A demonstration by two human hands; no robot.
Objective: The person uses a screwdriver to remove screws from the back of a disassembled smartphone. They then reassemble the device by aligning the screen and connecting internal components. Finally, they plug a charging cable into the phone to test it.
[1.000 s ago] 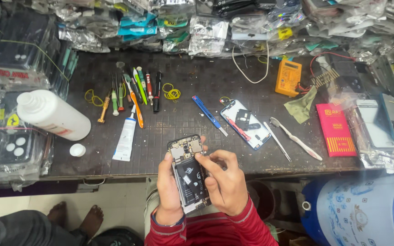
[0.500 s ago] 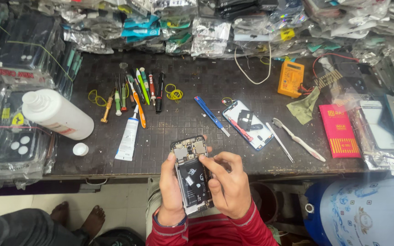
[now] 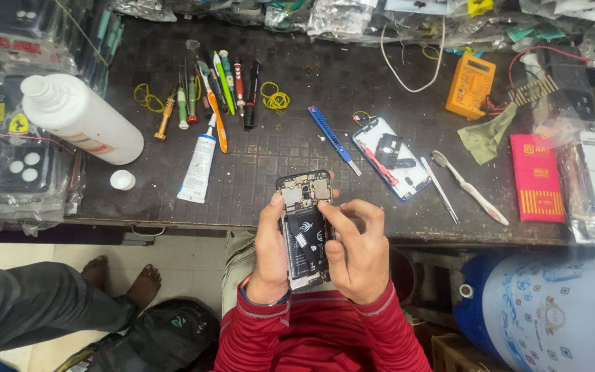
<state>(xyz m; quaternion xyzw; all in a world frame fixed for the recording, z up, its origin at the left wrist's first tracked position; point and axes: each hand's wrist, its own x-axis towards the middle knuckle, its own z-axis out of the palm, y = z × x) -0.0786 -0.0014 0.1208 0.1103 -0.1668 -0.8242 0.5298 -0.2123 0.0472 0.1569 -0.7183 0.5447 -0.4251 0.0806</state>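
The view now sits lower on the tabletop (image 3: 325, 89), cutting off most of the bagged stock at 12 o'clock; the right hand (image 3: 356, 251) has its thumb further across the opened phone (image 3: 304, 231), which stands slightly more upright

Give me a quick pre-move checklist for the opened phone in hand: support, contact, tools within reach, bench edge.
1. Opened phone supported: ok. Left hand cradles its left edge, in front of the bench rim.
2. Right hand contact: ok. Fingertips rest on the phone's right edge; whether a tool is in its grip, cannot tell.
3. Phone internals exposed, back cover off: ok; battery and board visible.
4. Tools on the bench: ok. Blue utility knife and screwdriver row lie beyond the phone.
5. Second phone clear of the hands: ok.
6. Bottle cap off the white bottle: not ok, bottle lies open.
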